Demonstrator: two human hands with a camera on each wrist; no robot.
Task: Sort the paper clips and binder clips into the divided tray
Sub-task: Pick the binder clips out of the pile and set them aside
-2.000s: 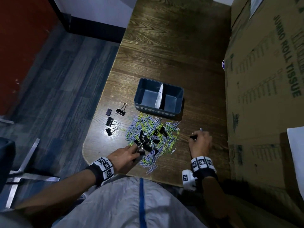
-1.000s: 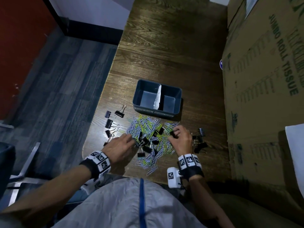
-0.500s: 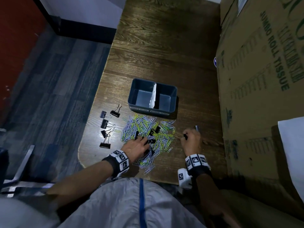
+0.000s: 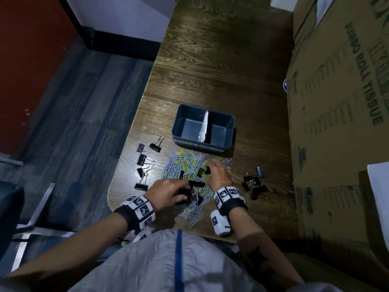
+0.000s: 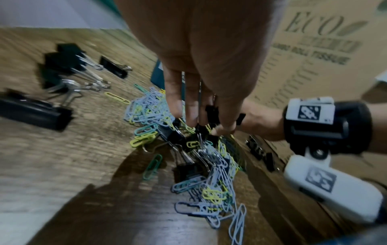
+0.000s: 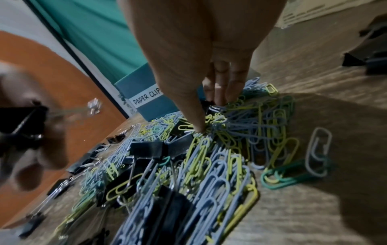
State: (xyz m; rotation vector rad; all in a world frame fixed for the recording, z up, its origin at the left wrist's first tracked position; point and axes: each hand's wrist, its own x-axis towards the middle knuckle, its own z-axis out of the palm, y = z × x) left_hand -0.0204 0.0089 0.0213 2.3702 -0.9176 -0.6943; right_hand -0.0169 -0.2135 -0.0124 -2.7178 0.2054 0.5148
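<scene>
1. The person's left hand (image 4: pixel 168 191) is reaching into the near side of the mixed heap of pastel blue, yellow and green wire paper clips (image 4: pixel 185 165), fingers curled down around a black metal binder clip (image 5: pixel 201 129); the wrist view is blurred, so how firm the pinch is cannot be told. Loose wire clips may well be hooking on its handles, so lifting it could be dragging a tangle along.

2. The right hand (image 4: pixel 219 175) is pressing thumb and fingertips into the far side of the heap, closing on another black binder clip (image 4: pixel 205 171) half buried there. The grip is looking shallow, so the clip could be slipping back under the wire.

3. The dark blue plastic divided tray (image 4: pixel 179 131) is sitting just beyond the heap, both compartments showing nothing inside; the left one is labelled for paper clips. Stray wire clips riding on a binder clip would be landing in the wrong side.

4. Five black binder clips (image 4: pixel 141 159) are lying apart on the left, and another small cluster (image 4: pixel 252 183) on the right near the cardboard box (image 4: pixel 336 123); a wrist sweeping outward could be knocking the left ones off the rounded edge of the wooden table (image 4: pixel 210 70).
</scene>
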